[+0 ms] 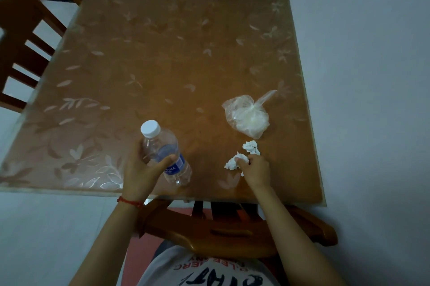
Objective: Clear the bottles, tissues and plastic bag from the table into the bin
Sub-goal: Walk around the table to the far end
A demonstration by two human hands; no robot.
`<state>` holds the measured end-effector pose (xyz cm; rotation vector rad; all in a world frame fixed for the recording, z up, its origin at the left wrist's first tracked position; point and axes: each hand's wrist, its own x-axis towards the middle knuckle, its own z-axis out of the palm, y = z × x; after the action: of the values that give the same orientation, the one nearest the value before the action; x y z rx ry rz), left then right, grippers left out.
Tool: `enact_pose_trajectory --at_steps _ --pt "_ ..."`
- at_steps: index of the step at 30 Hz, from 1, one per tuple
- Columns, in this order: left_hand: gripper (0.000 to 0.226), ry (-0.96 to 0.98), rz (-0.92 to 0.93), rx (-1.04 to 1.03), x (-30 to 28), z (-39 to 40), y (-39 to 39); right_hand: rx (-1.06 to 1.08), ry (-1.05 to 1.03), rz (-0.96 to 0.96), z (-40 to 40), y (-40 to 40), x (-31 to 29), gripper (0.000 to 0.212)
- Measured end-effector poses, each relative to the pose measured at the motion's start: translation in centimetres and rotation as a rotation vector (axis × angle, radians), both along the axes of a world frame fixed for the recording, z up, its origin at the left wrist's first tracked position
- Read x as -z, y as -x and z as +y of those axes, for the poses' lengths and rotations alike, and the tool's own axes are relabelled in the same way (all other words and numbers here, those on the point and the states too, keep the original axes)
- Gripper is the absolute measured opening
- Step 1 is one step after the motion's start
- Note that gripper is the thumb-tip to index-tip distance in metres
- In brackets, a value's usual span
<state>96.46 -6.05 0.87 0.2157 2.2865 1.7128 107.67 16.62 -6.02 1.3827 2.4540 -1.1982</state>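
Note:
A clear plastic bottle (pixel 162 146) with a white cap and blue label stands near the table's front edge, and my left hand (pixel 142 169) is wrapped around it. My right hand (pixel 256 170) pinches a crumpled white tissue (pixel 232 162) lying on the table. A second crumpled tissue (pixel 251 147) lies just beyond my fingers, touching nothing else that I can tell. Farther back sits a knotted clear plastic bag (pixel 246 115) with something pale inside. No bin is in view.
The table (pixel 162 53) has a brown leaf-patterned cover under glass. A wooden chair (pixel 221 227) stands between me and the table's front edge. More wooden chairs (pixel 21 48) line the left side. A pale wall runs along the right.

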Motion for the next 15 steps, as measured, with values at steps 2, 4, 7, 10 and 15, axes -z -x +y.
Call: enact_pose_trajectory --at_steps 2,4,7,10,15 --pt "0.057 0.013 0.010 -0.009 0.0 -0.3 -0.1 0.006 0.002 0.008 -0.2 0.8 0.1 0.033" --pt "0.058 0.023 0.007 -0.013 0.1 -0.5 0.0 -0.017 -0.039 -0.007 -0.4 1.4 0.3 0.038" --pt "0.061 0.042 -0.003 -0.015 0.3 -0.8 0.1 -0.073 -0.115 -0.089 -0.9 2.1 0.6 0.048" --pt "0.062 0.041 0.004 -0.019 0.4 -1.0 0.2 -0.136 -0.210 -0.153 -1.5 2.2 0.8 0.046" --pt "0.062 0.059 -0.001 -0.026 0.5 -1.1 0.3 -0.147 -0.175 -0.092 -1.4 2.1 1.2 0.025"
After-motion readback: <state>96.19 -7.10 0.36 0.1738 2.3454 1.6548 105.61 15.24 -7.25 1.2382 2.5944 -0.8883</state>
